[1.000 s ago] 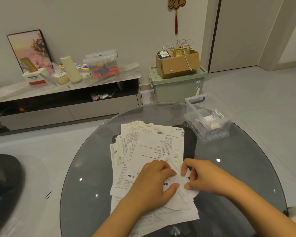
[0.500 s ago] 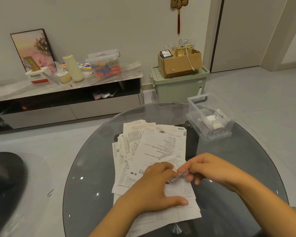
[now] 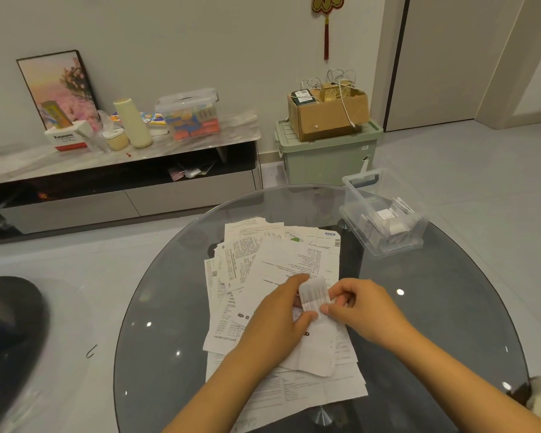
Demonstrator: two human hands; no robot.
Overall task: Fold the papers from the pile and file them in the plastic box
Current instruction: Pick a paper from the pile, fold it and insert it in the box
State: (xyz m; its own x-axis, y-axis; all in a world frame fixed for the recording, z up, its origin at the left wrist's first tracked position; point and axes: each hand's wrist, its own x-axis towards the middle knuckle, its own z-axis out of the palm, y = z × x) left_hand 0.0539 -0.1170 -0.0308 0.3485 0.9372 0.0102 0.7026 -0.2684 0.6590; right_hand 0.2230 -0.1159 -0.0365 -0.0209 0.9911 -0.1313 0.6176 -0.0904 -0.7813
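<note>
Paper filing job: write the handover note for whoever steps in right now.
Left hand and right hand both pinch one small folded slip, held just above the pile.
The pile lies loose in the middle of the glass table.
The clear plastic box stands open at the table's far right with some folded papers already inside.
Left: finish this slip, file it, then fold and file the rest of the pile.

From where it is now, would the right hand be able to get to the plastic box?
Probably yes. The right hand, pinching a folded slip, has only bare glass table between it and the open plastic box.
</note>
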